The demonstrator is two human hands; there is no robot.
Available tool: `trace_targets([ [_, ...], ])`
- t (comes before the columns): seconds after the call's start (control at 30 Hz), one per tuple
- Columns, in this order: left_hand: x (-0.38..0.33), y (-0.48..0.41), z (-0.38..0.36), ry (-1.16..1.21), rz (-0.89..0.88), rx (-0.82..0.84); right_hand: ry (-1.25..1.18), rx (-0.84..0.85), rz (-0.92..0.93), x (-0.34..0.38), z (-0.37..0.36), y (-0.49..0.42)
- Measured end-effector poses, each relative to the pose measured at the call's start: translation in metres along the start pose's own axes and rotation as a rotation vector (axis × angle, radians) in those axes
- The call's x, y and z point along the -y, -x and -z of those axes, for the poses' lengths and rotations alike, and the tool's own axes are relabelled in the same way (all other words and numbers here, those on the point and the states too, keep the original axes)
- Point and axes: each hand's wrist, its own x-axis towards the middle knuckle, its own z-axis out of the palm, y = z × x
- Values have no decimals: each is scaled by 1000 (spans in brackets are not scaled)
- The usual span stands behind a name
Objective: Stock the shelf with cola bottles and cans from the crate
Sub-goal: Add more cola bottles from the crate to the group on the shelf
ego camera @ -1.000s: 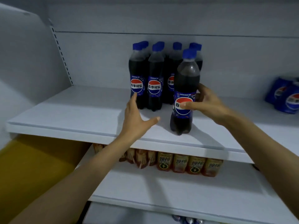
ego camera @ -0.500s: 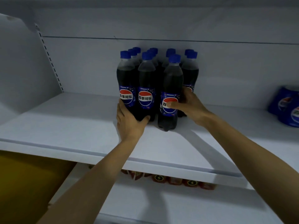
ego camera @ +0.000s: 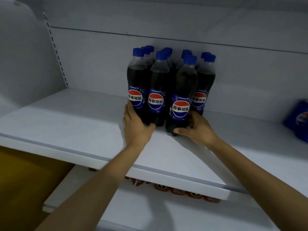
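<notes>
Head view down two bare forearms onto a white shelf (ego camera: pixel 66 124). Right hand (ego camera: pixel 197 129) clasped low round the base of a cola bottle (ego camera: pixel 181 104), thumb across the front, fingers curled behind. Stands upright on the shelf, blue cap up and label facing out, just right of the left thumb tip and just in front of a cluster (ego camera: pixel 155 100) of matching bottles. Left hand (ego camera: pixel 135 129) laid against the cluster's left side, fingers straight and pressing, thumb stretched across the front, grasping nothing. Probably full and fairly heavy, judging by dark liquid up to the neck. Stiff plastic with some give, smooth and likely slick at the label, tall enough to tip. Best held low round the base for sliding, or round the waist for lifting. Under both palms, smooth painted board, likely easy to slide across. Beyond the fingertips, behind the cluster, a pale back wall (ego camera: pixel 100 64). Well right of the right hand, blue cans (ego camera: pixel 298 120) at the frame edge. Below the wrists, a lower shelf (ego camera: pixel 150 212) with orange drinks (ego camera: pixel 180 191), mostly hidden. Left of the left forearm, a yellow surface (ego camera: pixel 25 180), too blurred to name.
</notes>
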Motion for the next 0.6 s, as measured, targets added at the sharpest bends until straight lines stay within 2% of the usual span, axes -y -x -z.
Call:
trace_targets([
  [0.2, 3, 0, 2, 34, 17, -1, -64, -57, -51, -3, -11, -17],
  [0.6, -9, 5, 11, 106, 46, 24, -28, -90, -50, 4, -13, -10],
])
